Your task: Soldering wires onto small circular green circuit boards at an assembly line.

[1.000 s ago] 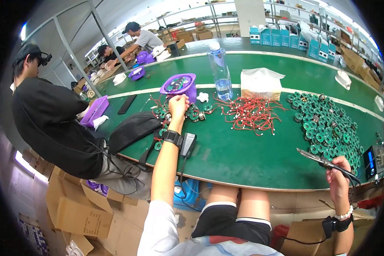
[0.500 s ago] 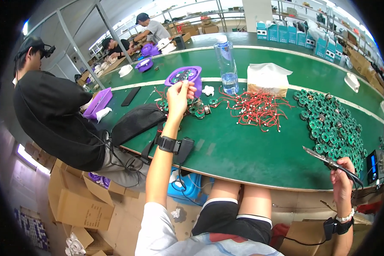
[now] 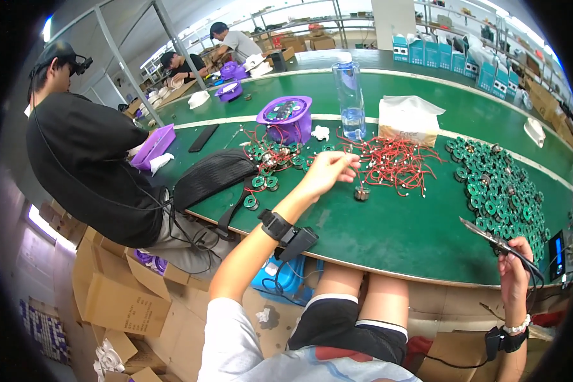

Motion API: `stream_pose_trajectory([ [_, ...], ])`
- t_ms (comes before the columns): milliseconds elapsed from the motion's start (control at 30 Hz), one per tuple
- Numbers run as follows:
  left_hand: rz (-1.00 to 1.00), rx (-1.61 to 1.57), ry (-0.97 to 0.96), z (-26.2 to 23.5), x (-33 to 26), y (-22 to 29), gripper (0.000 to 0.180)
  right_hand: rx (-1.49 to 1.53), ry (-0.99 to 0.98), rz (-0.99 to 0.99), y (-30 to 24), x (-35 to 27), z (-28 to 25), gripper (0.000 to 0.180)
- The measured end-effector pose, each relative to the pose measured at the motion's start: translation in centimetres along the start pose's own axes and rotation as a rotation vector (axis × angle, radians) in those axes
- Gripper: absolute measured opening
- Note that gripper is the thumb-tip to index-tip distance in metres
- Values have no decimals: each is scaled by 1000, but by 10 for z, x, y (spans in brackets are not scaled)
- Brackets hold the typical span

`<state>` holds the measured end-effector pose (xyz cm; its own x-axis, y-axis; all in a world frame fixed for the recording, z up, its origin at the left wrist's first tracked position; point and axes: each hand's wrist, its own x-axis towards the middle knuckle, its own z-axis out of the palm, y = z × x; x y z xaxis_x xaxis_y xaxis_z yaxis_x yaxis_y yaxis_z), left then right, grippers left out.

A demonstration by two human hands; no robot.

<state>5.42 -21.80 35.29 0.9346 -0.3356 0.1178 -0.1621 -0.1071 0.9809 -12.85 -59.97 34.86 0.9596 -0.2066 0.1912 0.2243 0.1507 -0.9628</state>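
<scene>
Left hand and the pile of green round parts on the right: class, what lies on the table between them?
In the head view, between the left hand and the pile of green round parts lies a tangle of red wires, with one small dark part just below it.

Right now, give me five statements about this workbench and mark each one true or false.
1. The left hand reaches over the green table near the pile of red wires. True.
2. The right hand holds nothing. False: it grips a slim pen-like tool with a cable.
3. The clear water bottle lies on its side. False: it stands upright.
4. A black pouch lies on the table's left part. True.
5. The small green round parts are heaped at the left hand. False: the large heap lies on the right side.
</scene>
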Motion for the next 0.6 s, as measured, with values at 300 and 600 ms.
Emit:
stream_pose_trajectory([
  [300,-39,794,228,-78,15,3,33,7,44,27,1,2,0,21],
  [600,377,1311,-60,-51,68,-32,22,-2,66,39,-1,2,1,18],
])
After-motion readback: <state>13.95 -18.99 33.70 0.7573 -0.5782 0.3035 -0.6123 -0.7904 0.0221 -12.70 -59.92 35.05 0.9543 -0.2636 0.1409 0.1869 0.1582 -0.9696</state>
